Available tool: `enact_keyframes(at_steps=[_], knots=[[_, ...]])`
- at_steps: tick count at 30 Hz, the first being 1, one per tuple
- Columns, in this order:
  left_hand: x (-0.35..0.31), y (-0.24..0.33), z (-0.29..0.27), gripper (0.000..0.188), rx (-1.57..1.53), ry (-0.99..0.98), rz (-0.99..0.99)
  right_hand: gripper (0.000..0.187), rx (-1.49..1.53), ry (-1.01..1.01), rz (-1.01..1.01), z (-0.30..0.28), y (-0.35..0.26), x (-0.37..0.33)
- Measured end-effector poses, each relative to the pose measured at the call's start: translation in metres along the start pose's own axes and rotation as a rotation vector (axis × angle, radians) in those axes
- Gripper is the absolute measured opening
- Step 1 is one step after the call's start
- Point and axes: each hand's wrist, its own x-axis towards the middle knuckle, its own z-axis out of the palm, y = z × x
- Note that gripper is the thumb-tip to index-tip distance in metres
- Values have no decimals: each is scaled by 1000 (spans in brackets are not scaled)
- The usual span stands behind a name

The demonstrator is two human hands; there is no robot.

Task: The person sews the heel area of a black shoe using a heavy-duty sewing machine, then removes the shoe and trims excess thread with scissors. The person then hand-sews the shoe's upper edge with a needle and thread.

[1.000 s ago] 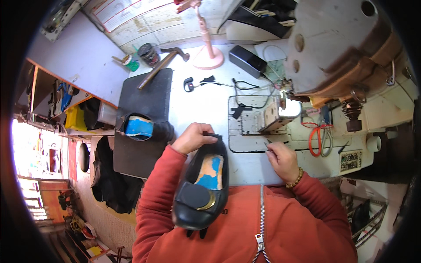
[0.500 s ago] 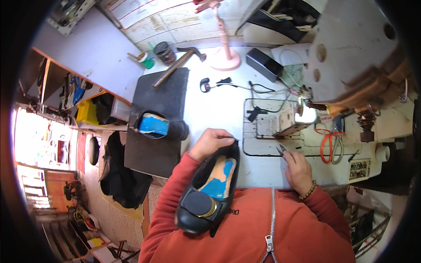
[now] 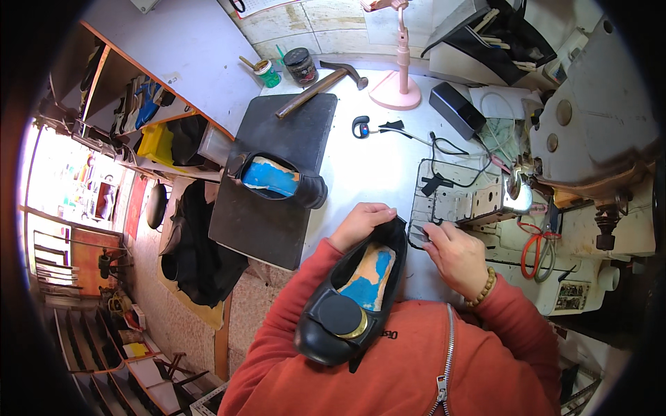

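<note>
**Holding firm, poised close**

Head view: pinching the black shoe (image 3: 361, 288) by its heel with the left hand (image 3: 359, 227), toe toward the sweatshirt (image 3: 416, 347). Gripping, apparently, a small pointed tool (image 3: 418, 233) in the right hand (image 3: 458, 260), just right of the heel. Likely readying heel-edge work; calling for steadiness. Finding room on white tabletop (image 3: 368, 173) beyond the shoe; hemmed by dark board (image 3: 263, 232) left, sewing machine (image 3: 596, 132) right.

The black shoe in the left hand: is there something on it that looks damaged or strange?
Yes. Inside the black shoe, held at its heel end by the left hand, the insole is patchy: blue, with ragged tan areas, as if a layer had peeled away. The second shoe on the dark board shows ragged blue too.
</note>
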Motion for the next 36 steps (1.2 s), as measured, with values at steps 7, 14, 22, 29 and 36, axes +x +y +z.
enact_keyframes(at_steps=[7, 14, 22, 29, 36], knots=[[3, -2, -4, 23, -33, -37, -17, 22, -183, -32, -205, 4, 3, 32], [2, -1, -2, 25, -42, 14, -67, 21, -191, -57, -232, 12, 7, 33], [1, 0, 4, 31, -3, 105, -38, 24, -226, -28, -269, 14, 6, 34], [2, -2, 4, 31, 10, 125, -33, 24, -219, -33, -255, 18, 7, 35], [1, -2, 3, 30, 14, 108, -13, 14, -145, -99, -192, 19, 5, 35]])
